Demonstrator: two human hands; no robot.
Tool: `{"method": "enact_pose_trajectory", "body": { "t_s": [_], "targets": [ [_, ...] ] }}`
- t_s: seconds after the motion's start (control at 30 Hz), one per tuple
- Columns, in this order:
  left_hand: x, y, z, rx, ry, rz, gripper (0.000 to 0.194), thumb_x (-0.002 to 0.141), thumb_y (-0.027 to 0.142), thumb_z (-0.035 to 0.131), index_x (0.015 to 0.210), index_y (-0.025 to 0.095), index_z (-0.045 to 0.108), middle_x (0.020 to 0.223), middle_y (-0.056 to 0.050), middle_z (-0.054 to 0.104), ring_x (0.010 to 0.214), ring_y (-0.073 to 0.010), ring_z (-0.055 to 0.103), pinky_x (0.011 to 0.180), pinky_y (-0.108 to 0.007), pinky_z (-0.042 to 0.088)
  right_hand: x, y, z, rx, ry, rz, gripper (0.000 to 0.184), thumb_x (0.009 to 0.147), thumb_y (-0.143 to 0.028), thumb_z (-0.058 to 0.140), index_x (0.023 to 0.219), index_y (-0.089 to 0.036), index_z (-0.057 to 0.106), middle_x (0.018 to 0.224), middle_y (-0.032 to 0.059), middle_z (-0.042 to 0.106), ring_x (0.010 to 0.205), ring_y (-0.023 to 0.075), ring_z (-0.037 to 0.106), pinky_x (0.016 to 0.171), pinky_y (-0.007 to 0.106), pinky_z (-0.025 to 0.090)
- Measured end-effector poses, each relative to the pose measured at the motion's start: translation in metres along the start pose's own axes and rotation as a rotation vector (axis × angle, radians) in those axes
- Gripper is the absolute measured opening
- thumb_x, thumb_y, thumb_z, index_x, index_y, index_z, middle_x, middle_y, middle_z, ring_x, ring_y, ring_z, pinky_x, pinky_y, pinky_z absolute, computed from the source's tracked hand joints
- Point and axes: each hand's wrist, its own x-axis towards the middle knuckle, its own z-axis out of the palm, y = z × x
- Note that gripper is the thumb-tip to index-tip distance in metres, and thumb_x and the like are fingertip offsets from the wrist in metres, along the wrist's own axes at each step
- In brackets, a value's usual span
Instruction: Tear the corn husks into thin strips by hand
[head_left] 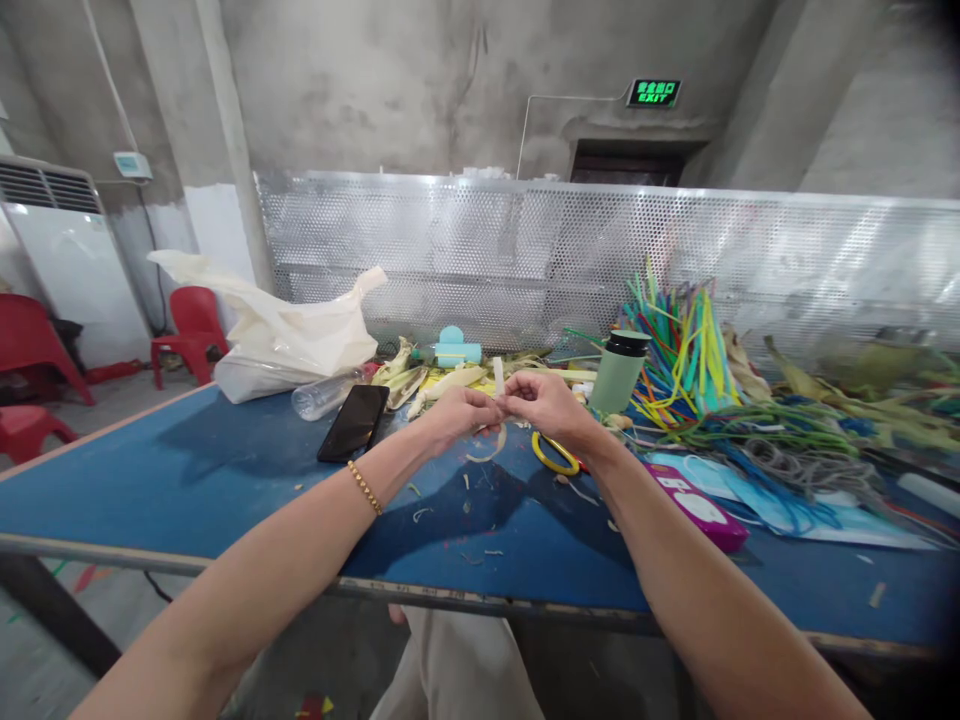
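Observation:
My left hand (456, 417) and my right hand (546, 402) meet above the middle of the table, fingertips pinched together. Between them they hold a narrow pale husk strip (499, 376), its upper end standing above the fingers. A curled pale piece (489, 447) shows just below the fingertips; whether it joins the strip I cannot tell. Yellow-handled scissors (555, 455) lie beside my right wrist, partly hidden by it. Behind my hands are dried corn husks (401, 372) and a light-blue object (457, 352).
A blue table (187, 490) bears a black phone (355, 422), a clear bottle (324, 396) and a white plastic bag (292, 335) at left. To the right stand a green tumbler (618, 375), colourful strips (690, 350), tangled cords (795, 460) and a magenta packet (697, 505). Scraps lie about.

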Motion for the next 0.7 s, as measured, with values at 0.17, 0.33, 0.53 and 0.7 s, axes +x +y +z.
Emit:
{"method": "enact_pose_trajectory", "body": {
  "t_s": [0.17, 0.33, 0.53, 0.7],
  "targets": [
    [-0.0004, 0.0, -0.0024, 0.078, -0.029, 0.008, 0.019, 0.067, 0.025, 0.073, 0.064, 0.009, 0.065, 0.057, -0.003, 0.06, 0.054, -0.0096, 0.052, 0.055, -0.024, 0.037, -0.0005, -0.0007, 0.0021, -0.138, -0.002, -0.054, 0.011, 0.073, -0.026, 0.062, 0.067, -0.017, 0.059, 0.06, -0.0012, 0.056, 0.057, 0.0118, 0.046, 0.055, 0.026, 0.034],
    [-0.0014, -0.0003, -0.004, 0.158, -0.042, 0.009, 0.015, 0.068, 0.02, 0.07, 0.062, 0.009, 0.063, 0.056, -0.004, 0.06, 0.053, -0.0093, 0.051, 0.054, -0.024, 0.035, -0.0005, -0.0008, 0.0045, -0.195, -0.027, -0.097, 0.009, 0.073, -0.022, 0.06, 0.066, -0.017, 0.056, 0.06, -0.0019, 0.054, 0.058, 0.0117, 0.044, 0.056, 0.025, 0.032],
    [-0.0023, 0.0015, -0.004, 0.167, -0.044, 0.013, 0.013, 0.069, 0.02, 0.07, 0.063, 0.01, 0.064, 0.056, -0.003, 0.06, 0.052, -0.0095, 0.051, 0.052, -0.023, 0.035, -0.0006, -0.0052, 0.0036, -0.207, -0.029, -0.106, 0.011, 0.073, -0.023, 0.06, 0.066, -0.017, 0.055, 0.06, -0.002, 0.053, 0.058, 0.0117, 0.043, 0.056, 0.025, 0.03],
    [-0.0036, 0.003, -0.0006, 0.223, -0.021, 0.004, 0.017, 0.069, 0.018, 0.068, 0.056, 0.011, 0.061, 0.053, -0.003, 0.059, 0.051, -0.0089, 0.049, 0.051, -0.023, 0.034, -0.0014, -0.0078, 0.0048, -0.215, -0.052, -0.123, 0.009, 0.074, -0.022, 0.06, 0.067, -0.017, 0.057, 0.061, -0.0015, 0.054, 0.06, 0.012, 0.044, 0.057, 0.025, 0.031]
  ]
}}
